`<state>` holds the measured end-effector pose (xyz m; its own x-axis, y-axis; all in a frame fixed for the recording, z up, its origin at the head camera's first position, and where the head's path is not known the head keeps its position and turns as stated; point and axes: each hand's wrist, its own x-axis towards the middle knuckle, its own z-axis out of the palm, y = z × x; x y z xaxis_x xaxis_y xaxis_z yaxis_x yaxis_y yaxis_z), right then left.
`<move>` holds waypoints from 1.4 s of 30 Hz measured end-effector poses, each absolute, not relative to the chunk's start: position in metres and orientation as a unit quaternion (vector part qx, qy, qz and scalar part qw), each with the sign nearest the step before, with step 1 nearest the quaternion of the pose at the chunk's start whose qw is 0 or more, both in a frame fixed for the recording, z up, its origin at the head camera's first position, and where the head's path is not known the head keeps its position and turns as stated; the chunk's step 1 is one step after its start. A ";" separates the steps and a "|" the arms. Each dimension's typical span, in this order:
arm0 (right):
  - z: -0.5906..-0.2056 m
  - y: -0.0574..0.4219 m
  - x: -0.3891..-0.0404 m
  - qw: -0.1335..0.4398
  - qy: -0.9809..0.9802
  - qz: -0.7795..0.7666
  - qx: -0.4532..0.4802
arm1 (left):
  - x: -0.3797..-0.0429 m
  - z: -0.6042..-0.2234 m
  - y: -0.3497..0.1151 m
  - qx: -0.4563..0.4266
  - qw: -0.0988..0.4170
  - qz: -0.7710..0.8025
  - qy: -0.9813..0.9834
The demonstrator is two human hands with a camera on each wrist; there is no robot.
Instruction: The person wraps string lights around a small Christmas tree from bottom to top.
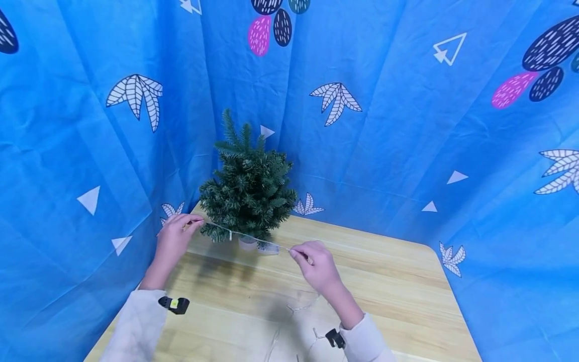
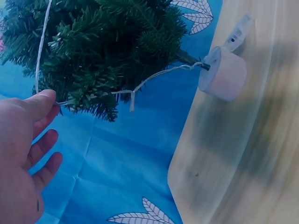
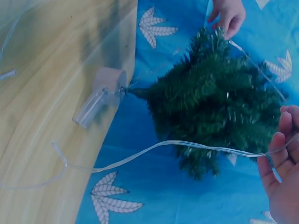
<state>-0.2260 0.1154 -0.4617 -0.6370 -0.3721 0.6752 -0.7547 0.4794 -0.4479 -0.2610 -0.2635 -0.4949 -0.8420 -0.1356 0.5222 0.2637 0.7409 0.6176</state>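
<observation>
Light string (image 1: 258,239) stretched taut at small green tree's (image 1: 251,186) 6 o'clock. Left hand (image 1: 175,235), tree's 8 o'clock: thumb and finger pinch string. Right hand (image 1: 318,264), between 4 and 5 o'clock: fingertips pinch it too.

Up on the head, we're facing forward and down, far enough back to catch the table (image 1: 389,296), small tree (image 1: 249,188), left hand (image 1: 173,239) and right hand (image 1: 318,266). Over to the left wrist: close in, turned sideways, base (image 2: 228,77) toward frame right. Right wrist, close too, tipped the opposite way, base at left! Both hands show there as well; all three views share the tree.
</observation>
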 end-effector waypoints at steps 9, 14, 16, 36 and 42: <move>-0.464 0.132 -0.241 0.189 -0.842 0.452 0.226 | -0.262 -0.491 -0.255 -0.065 0.294 -0.301 -0.905; -0.460 0.135 -0.244 0.181 -0.843 0.463 0.205 | -0.255 -0.486 -0.248 -0.076 0.305 -0.257 -0.914; -0.458 0.136 -0.244 0.177 -0.843 0.465 0.204 | -0.249 -0.480 -0.241 -0.070 0.319 -0.234 -0.916; -0.439 0.136 -0.251 0.147 -0.850 0.454 0.224 | -0.235 -0.430 -0.084 -0.230 0.360 -0.242 -0.871; -0.433 0.137 -0.251 0.145 -0.853 0.451 0.219 | -0.247 -0.430 -0.059 -0.259 0.349 -0.242 -0.868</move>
<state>-0.2511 0.1373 -0.4334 -0.8625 -0.2422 0.4444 -0.5036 0.4974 -0.7064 -0.2474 -0.0592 -0.4299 -0.6227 0.2794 0.7309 0.6177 0.7490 0.2399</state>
